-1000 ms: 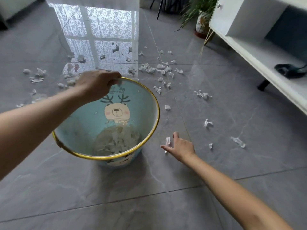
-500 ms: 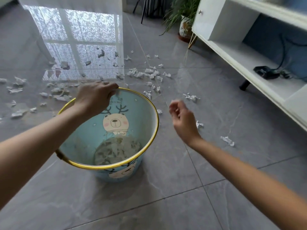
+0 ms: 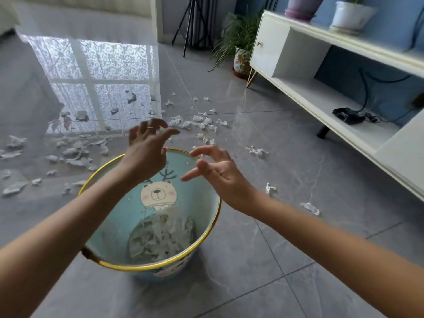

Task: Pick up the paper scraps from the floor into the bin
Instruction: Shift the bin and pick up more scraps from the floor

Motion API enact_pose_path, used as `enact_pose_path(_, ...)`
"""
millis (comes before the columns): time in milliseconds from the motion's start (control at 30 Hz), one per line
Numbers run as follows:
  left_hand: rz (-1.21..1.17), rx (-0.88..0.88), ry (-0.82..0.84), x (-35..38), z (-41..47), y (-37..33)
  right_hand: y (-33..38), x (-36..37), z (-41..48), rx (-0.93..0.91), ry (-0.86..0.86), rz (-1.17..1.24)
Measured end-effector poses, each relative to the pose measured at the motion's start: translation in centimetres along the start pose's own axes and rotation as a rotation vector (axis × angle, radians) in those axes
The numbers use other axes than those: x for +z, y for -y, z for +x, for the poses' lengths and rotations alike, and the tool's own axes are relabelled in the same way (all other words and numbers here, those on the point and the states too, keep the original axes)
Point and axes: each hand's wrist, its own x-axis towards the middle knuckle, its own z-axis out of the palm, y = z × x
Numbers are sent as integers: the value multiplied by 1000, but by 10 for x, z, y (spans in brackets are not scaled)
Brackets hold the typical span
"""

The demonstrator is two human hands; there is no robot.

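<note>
Hovering over the bin's mouth, the left grip is a bare hand spread wide and holding nothing, with 1 ring on a finger. The right grip hangs just beside it, fingers splayed and equally unloaded, and the 2 are near but not touching. Below them I see 1 bin, pale blue with a yellow rim, standing upright on the floor. A cartoon bear with antlers is printed on its inner wall. A heap of paper scraps already covers its bottom.

Beyond the bin, the floor is glossy grey tile that mirrors a lace-curtained window at upper left. More loose scraps lie in a band past the bin and off to the left, too many for me to count. To the right, 3 separate bits sit well apart.

Along the right wall runs 1 white cabinet with an open shelf carrying 1 black device and its cables. On top stand 2 pots, 1 purple and 1 white. Past the cabinet's far end are 1 potted plant and 1 black tripod.
</note>
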Motion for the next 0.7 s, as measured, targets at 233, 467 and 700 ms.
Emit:
enact_pose_path(233, -225, 357, 280, 14, 23, -76, -137, -51, -92, 426, -461, -196)
enact_pose_path(467, -288, 516, 20, 55, 0, -80, -265, -77, -201, 1210, -315, -397)
enact_pose_path(700, -318, 450, -123, 63, 2, -102, -297, -90, -159, 1182, -370, -432)
